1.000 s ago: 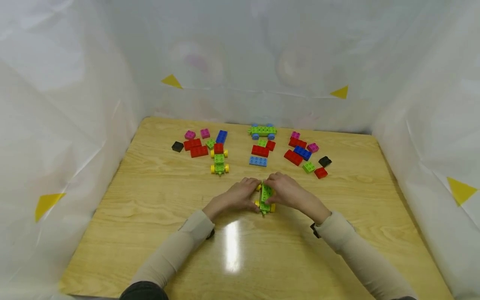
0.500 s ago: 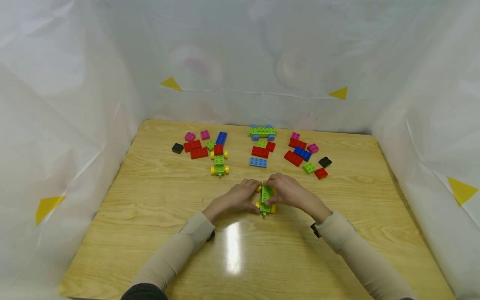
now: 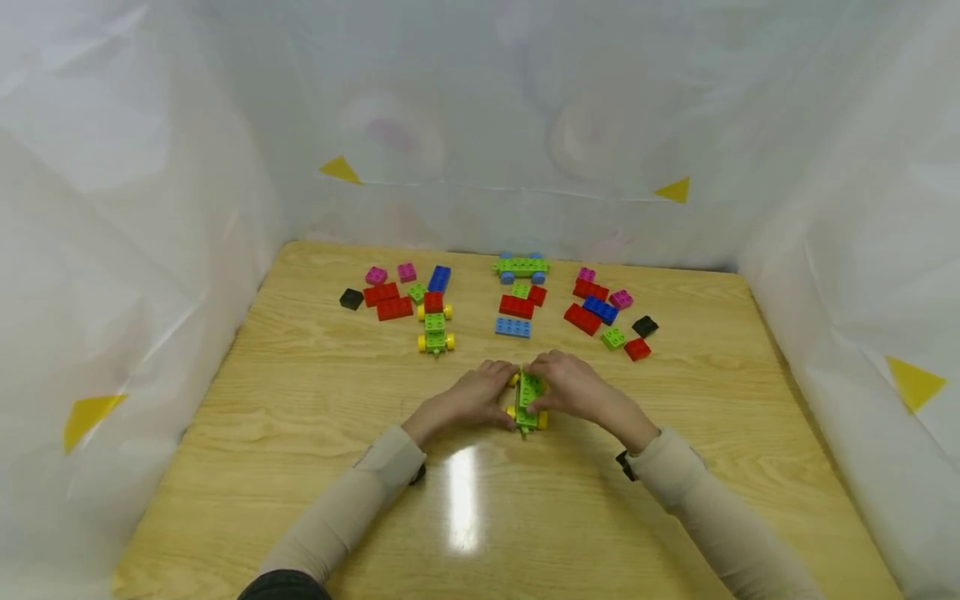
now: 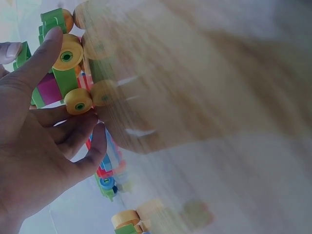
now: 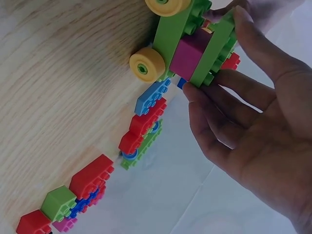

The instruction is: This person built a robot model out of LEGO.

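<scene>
A green toy car base [image 3: 527,423] with yellow wheels stands on the table in front of me. My left hand [image 3: 472,396] steadies it from the left, thumb at the near wheel and fingertips by the far one. A magenta brick [image 5: 189,54] sits on the base, seen in both wrist views. Over that brick lies a long green brick [image 5: 213,56], which my right hand [image 3: 576,389] pinches at its two ends between thumb and fingers. A gap shows between the long brick and the base on either side of the magenta brick.
Left of centre stands another yellow-wheeled car [image 3: 435,333] carrying green and red bricks. A blue-wheeled car base [image 3: 521,267] is at the back. Loose bricks lie around, including a light blue one [image 3: 513,327], a red one [image 3: 582,319] and a black one [image 3: 351,299].
The head view has shifted slightly. Both hands keep the same hold on the car base and the long green brick, with hardly any movement.
</scene>
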Tool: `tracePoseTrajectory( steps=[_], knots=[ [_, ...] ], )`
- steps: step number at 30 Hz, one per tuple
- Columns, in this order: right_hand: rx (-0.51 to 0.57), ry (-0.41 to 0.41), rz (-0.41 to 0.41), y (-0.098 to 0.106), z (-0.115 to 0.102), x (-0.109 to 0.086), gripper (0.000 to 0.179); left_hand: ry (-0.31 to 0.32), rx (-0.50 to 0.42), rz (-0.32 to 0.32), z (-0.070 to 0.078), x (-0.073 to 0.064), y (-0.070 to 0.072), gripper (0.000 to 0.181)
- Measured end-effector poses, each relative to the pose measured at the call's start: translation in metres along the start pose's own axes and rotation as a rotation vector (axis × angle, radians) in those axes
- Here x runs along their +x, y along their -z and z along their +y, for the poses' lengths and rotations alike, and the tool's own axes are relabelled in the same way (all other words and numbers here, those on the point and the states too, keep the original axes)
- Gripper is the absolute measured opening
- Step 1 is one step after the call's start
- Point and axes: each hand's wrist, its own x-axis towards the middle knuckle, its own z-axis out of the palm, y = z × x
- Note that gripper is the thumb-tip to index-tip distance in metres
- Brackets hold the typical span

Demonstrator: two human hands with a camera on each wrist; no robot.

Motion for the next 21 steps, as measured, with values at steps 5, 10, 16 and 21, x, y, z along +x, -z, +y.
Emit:
tracePoseTrajectory(
  steps=[5, 10, 16, 21],
  knots=[
    [0.038, -0.032, 0.015, -0.003, -0.001, -0.002, 0.061, -0.009, -0.008, 0.013, -0.001, -0.002, 0.0, 0.096],
    [0.065, -0.056, 0.015, -0.004, 0.0, -0.005, 0.062, -0.013, -0.01, 0.013, 0.001, -0.002, 0.001, 0.096],
    [0.106, -0.094, 0.003, -0.008, 0.002, -0.008, 0.066, -0.007, -0.006, 0.012, 0.001, -0.003, 0.002, 0.096],
    [0.103, -0.079, 0.027, -0.011, 0.002, -0.011, 0.066, -0.005, -0.01, 0.003, 0.001, -0.003, 0.001, 0.097]
  ],
)
